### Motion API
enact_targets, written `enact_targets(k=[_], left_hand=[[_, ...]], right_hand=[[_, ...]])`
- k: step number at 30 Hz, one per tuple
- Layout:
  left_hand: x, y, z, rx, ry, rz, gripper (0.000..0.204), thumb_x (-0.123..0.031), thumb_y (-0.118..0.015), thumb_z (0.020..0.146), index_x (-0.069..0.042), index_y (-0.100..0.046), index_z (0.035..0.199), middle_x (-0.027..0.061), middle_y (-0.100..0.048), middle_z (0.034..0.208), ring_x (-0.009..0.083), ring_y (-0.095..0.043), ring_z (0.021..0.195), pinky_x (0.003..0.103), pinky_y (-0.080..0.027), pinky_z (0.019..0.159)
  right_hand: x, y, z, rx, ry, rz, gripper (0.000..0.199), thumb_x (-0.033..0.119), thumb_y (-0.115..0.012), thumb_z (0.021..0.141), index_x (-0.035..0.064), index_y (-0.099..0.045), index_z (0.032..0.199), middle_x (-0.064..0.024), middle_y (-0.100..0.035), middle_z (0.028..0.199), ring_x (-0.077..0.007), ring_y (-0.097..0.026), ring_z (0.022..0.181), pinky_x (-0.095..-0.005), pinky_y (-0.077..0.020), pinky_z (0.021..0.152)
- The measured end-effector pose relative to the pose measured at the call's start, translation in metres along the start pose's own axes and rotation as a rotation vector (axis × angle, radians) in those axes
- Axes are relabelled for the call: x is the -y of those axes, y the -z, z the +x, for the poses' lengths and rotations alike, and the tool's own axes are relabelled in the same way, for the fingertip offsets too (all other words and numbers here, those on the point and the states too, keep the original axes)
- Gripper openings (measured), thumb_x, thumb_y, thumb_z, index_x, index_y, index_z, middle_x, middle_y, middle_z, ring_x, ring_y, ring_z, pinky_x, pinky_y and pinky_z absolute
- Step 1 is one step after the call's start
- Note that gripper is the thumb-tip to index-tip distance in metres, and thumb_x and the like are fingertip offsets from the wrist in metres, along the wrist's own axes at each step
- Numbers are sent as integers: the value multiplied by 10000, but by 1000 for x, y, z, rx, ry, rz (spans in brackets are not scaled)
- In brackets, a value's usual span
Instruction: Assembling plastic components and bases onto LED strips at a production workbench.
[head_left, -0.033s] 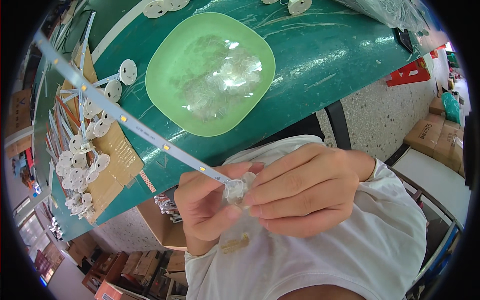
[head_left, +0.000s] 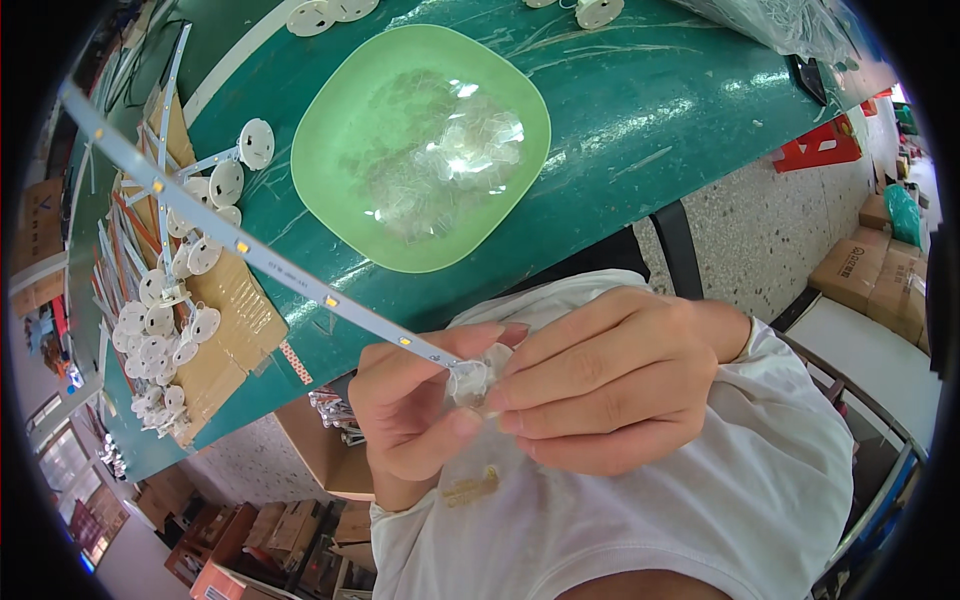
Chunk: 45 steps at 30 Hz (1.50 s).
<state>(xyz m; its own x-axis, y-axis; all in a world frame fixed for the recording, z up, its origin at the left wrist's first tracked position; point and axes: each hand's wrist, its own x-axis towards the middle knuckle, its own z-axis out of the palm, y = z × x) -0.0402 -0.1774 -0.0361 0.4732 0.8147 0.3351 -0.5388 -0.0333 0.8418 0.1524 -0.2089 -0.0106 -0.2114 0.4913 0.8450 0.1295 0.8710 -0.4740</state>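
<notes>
A long white LED strip (head_left: 290, 275) with yellow chips slants from the upper left down to my hands. Its near end meets a small translucent white end piece (head_left: 468, 381). My left hand (head_left: 410, 405) pinches this piece between thumb and fingers. From the other side, the fingertips of my right hand (head_left: 610, 385) are closed on the same piece. Its far side is hidden behind those fingers. Beyond my hands, a light green bowl (head_left: 325, 205) holds a heap of clear plastic pieces (head_left: 465, 150).
At the left, several strips with round white end caps (head_left: 150, 345) lie on and around a cardboard sheet (head_left: 235, 335). More white discs (head_left: 310, 18) sit at the table's far edge. A plastic bag (head_left: 770, 25) and a black phone (head_left: 808, 80) are far right. A red crate (head_left: 818, 147) stands beyond.
The far end of the LED strip has tipped slightly down and left. Both hands keep the same grip and place.
</notes>
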Motion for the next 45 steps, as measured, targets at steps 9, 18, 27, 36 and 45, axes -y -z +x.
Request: enact_targets(k=[9,18,27,36,45], left_hand=[[-10,0,-3,-5,67,207,493,-207,-711,829,169,-624,1136,232,-721,960,290,-739,836,318,-565,733],[-18,1,0,70,85,517,617,-311,-825,779,164,-632,1123,215,-725,888,278,-744,795,303,-571,704],[-25,-24,32,413,-26,1015,531,-226,-819,774,122,-632,1129,231,-701,1028,323,-716,836,340,-574,740],[19,-62,71,624,-145,1019,508,-152,-745,798,133,-573,1181,220,-633,1144,333,-664,944,383,-566,767],[57,-81,70,428,-293,1413,522,-237,-784,736,-153,-679,1240,188,-456,1454,437,-429,1329,491,-448,1020]], right_hand=[[-1,-3,-1,-105,-44,156,54,-74,-693,775,-36,-689,813,-177,-706,907,-311,-720,859,-384,-603,698],[-5,9,-7,-115,-68,217,40,-86,-703,768,-55,-689,787,-199,-705,900,-328,-719,825,-401,-600,685],[-15,48,-4,-29,-344,163,439,184,-896,724,-61,-681,1018,-210,-685,942,-284,-668,769,-377,-536,664],[-3,95,-3,-225,-645,151,370,3,-849,658,-94,-674,969,-177,-681,896,-217,-625,728,-333,-476,631],[-15,111,-25,-250,-543,-501,220,-165,-760,689,-68,-695,875,-138,-701,793,-189,-656,696,-259,-505,602]])
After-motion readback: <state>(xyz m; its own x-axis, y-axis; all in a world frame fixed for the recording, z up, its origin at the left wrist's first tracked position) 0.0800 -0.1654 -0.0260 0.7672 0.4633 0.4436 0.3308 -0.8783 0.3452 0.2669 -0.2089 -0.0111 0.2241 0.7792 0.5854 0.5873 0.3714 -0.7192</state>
